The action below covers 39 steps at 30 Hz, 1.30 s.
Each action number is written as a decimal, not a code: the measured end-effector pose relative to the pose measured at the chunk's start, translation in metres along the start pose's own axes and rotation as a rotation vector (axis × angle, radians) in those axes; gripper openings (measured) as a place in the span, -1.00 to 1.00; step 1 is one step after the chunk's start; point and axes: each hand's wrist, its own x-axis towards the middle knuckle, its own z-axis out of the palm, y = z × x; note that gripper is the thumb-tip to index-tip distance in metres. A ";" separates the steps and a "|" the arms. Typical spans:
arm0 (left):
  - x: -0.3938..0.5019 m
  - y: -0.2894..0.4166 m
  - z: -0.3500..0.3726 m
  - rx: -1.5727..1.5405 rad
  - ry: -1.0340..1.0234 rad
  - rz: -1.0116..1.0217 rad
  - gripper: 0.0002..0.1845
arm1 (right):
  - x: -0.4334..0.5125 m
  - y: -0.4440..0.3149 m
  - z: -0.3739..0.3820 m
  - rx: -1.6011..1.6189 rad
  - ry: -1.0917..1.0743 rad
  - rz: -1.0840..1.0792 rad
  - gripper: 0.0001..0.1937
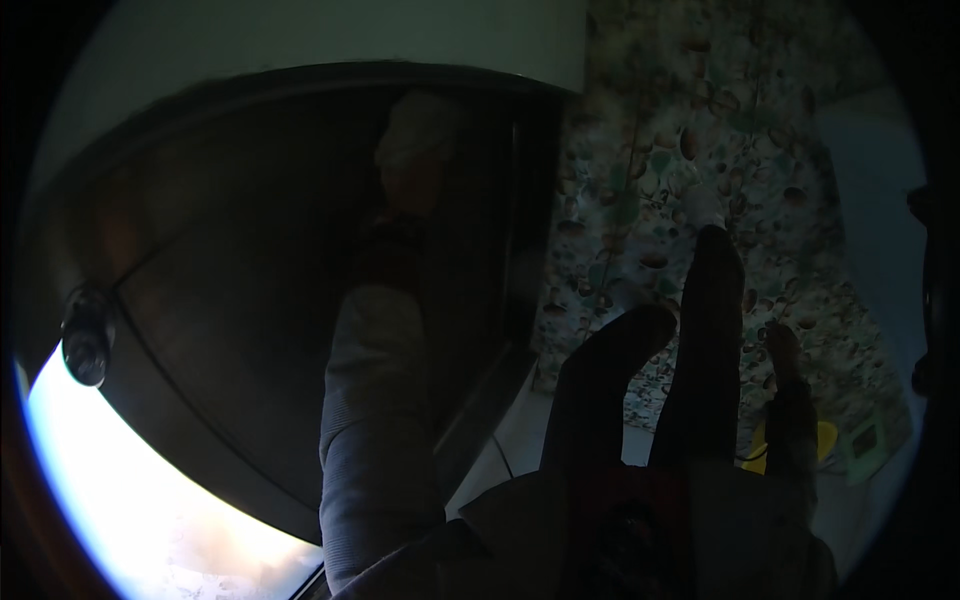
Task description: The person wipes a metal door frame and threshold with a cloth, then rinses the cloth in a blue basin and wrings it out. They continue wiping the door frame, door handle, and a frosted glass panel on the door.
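Note:
The scene is very dim. My left arm, in a pale ribbed sleeve, stretches over a broad dark glossy panel (247,247). My left hand (411,184) is shut on a pale crumpled cloth (420,127) near the panel's far edge. Whether the cloth presses on the panel is too dark to tell. At my other side, my right hand (784,349) hangs low over the patterned floor (667,172). Its fingers are too dark to make out, so I cannot tell whether it holds anything.
Beyond the panel stands a pale flat surface (337,34). A dark rounded fitting (88,337) sits at the left, above a glaring bright area (172,495). My dark-clothed legs (701,352) are over the floor. A yellow object (826,439) and a green square-framed item (866,446) lie right.

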 end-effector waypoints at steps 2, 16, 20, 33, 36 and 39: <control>0.006 0.009 0.023 -0.156 0.036 -0.016 -0.60 | -0.010 0.020 0.005 -0.194 -0.067 0.078 -0.75; 0.070 0.119 0.106 -1.019 -0.042 -0.417 -0.68 | -0.025 0.073 0.031 0.565 0.018 0.464 -0.84; 0.085 0.126 0.158 -0.523 -0.239 -0.220 -0.64 | -0.020 0.053 0.025 0.608 0.041 0.497 -0.79; 0.083 0.157 0.265 -0.518 -0.209 -0.367 -0.61 | 0.030 0.040 -0.008 0.494 0.046 0.289 -0.79; 0.061 0.167 0.260 -0.089 -0.326 -0.099 -0.69 | 0.035 0.042 -0.008 0.517 0.002 0.294 -0.78; 0.038 0.164 0.263 0.174 -0.615 0.129 -0.53 | 0.034 0.047 -0.010 0.474 -0.031 0.317 -0.76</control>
